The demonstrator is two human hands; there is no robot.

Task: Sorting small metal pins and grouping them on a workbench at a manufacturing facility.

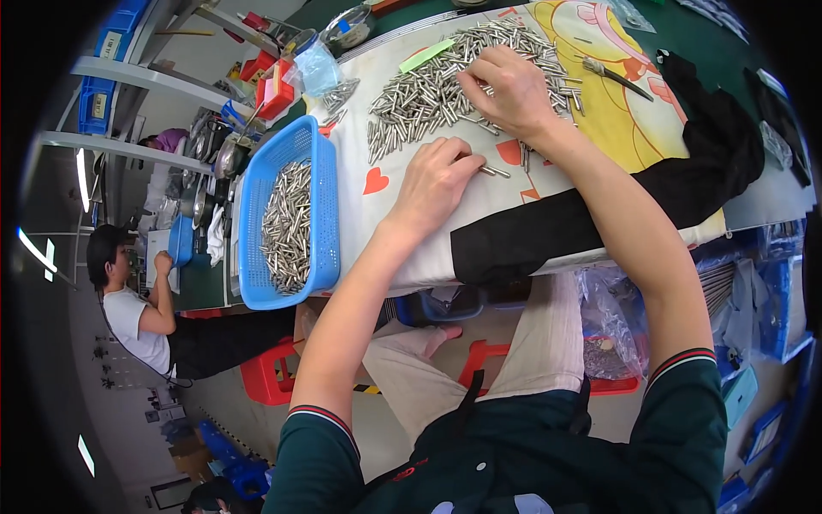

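Note:
A heap of small metal pins [428, 90] lies on a printed cloth [402, 231] spread over the workbench. My right hand [505, 90] rests palm down on the heap, its fingers curled among the pins. My left hand [432, 184] lies on the cloth just below the heap, fingertips pinching a couple of pins [492, 170] that stick out to the right. A blue perforated basket [321, 214] to the left of my left hand holds several more pins [287, 227].
A black cloth [685, 171] lies at the right of the bench, with metal pliers [616, 75] above it. Clear plastic bags [317, 68], red boxes and bowls crowd the far left. Another person [137, 300] sits at the left. Red stools [270, 377] stand below.

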